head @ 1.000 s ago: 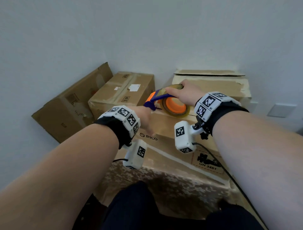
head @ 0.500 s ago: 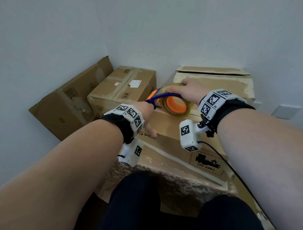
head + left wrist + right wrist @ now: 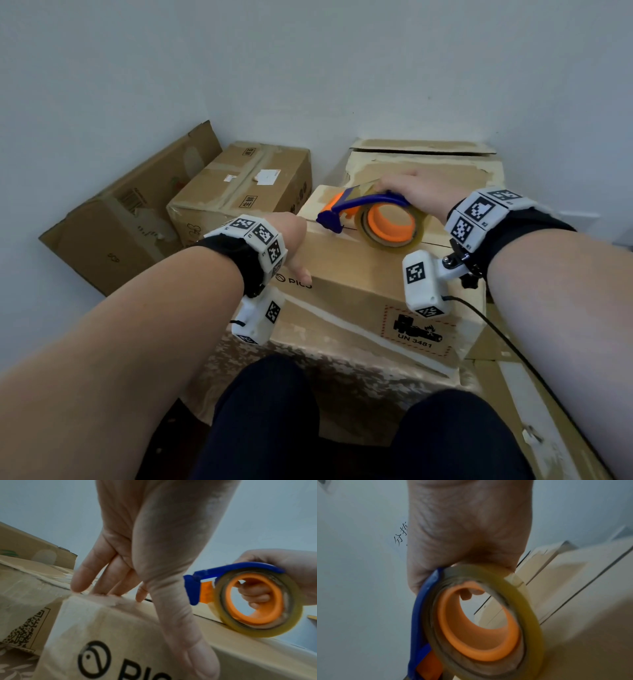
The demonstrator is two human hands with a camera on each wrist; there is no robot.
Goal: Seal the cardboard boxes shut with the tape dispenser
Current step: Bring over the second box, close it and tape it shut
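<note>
**Tape roll on the seam of the top box**

The right hand [image 3: 416,195] grips the blue-and-orange hand-held tape dispenser [image 3: 373,219], its roll of clear yellowish tape standing on edge on the top of the brown printed cardboard box [image 3: 346,274], on the dark seam between the flaps. From the head view only the back of that hand shows; the left wrist view shows its fingers [image 3: 254,595] curled through the orange core, clamped on the dispenser. The right wrist view adds one fingertip inside the ring and a pale stack of cardboard behind.

The left hand [image 3: 291,236] rests at the box's left end. The left wrist view shows its fingers [image 3: 80,577] straight, slightly apart, tips pressing the top edge, thumb down the front face beside the printed logo.

Only the head view shows the taped brown box [image 3: 246,185] and the tilted open carton [image 3: 130,219] against the wall.
</note>
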